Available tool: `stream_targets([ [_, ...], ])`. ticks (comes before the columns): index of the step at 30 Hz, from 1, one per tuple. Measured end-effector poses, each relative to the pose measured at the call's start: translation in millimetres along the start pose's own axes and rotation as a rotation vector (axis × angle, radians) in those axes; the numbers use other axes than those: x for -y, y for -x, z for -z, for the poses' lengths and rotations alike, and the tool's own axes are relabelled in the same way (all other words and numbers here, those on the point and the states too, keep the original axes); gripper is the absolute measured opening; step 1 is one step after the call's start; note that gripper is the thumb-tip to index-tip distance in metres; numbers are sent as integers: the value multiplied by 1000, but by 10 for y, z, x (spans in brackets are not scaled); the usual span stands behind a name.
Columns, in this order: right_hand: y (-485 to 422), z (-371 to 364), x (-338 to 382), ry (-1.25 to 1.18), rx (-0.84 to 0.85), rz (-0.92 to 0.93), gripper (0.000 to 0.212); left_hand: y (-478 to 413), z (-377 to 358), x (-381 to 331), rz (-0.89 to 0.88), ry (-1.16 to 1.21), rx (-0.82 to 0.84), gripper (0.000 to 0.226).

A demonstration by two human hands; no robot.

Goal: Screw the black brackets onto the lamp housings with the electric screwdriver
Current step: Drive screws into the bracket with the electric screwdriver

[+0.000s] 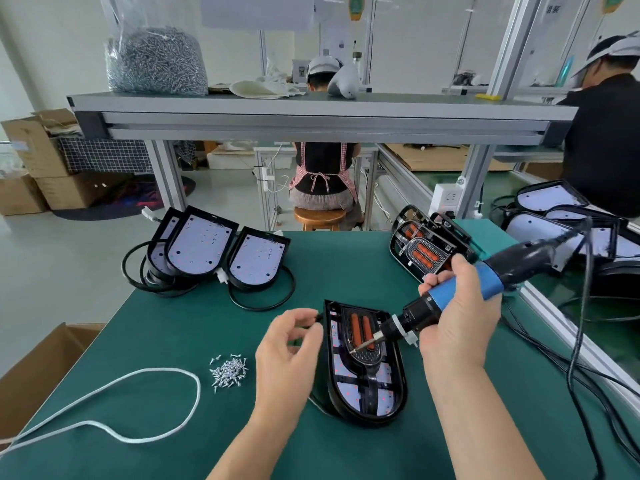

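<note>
Lamp housing (pixel 377 407) lies mid-table (pixel 194 323), toward the front edge, with the black bracket (pixel 370 382) seated inside. Right hand (pixel 457 317) wraps the electric screwdriver (pixel 460 297), bit tip over the bracket. Left hand (pixel 287 344) is at the housing's upper-left rim, fingers curled; whether it pinches anything, cannot tell. Loose screws (pixel 229 372) lie further left, with bare table beyond them.

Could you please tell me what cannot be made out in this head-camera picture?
- Head view: whether a screw sits on the bit of the electric screwdriver, over the black bracket; too small.
- Head view: what, if anything, the left hand pinches; its curled fingers hide it.
- Head view: the stacked housings; the right hand and screwdriver cover their near side.
- Head view: where the cord ends; the bottom edge cuts it off.
</note>
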State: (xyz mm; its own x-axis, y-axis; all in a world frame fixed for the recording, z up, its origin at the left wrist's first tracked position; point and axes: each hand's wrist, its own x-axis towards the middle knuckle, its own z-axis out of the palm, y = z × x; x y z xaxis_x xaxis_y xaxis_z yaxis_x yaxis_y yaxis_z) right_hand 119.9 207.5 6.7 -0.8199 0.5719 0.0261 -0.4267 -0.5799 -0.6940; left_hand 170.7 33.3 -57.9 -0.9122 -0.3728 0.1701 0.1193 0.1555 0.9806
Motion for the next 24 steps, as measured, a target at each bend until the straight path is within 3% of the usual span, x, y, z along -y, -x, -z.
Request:
stream_targets([
  [2, 28, -18, -35, 60, 69, 29, 17, -140, -23, 40, 163, -160, 25, 9],
  [5, 94, -65, -126, 135, 169, 46, 19, -296, -113, 91, 336, -294, 185, 43],
  [8, 159, -107, -227, 207, 254, 63, 24, -380, -211, 72, 355, -455, 271, 64],
  [11, 195, -135, -294, 218, 291, 47, 27, -387, -261, 73, 342, -621, 320, 61],
  [20, 225, -182, -376, 252, 358, 28, 30, -389, -284, 148, 326, -553, 308, 54],
  [24, 229, -231, -384, 297, 467, 21, 30, -390, -298, 162, 327, -508, 308, 51],
])
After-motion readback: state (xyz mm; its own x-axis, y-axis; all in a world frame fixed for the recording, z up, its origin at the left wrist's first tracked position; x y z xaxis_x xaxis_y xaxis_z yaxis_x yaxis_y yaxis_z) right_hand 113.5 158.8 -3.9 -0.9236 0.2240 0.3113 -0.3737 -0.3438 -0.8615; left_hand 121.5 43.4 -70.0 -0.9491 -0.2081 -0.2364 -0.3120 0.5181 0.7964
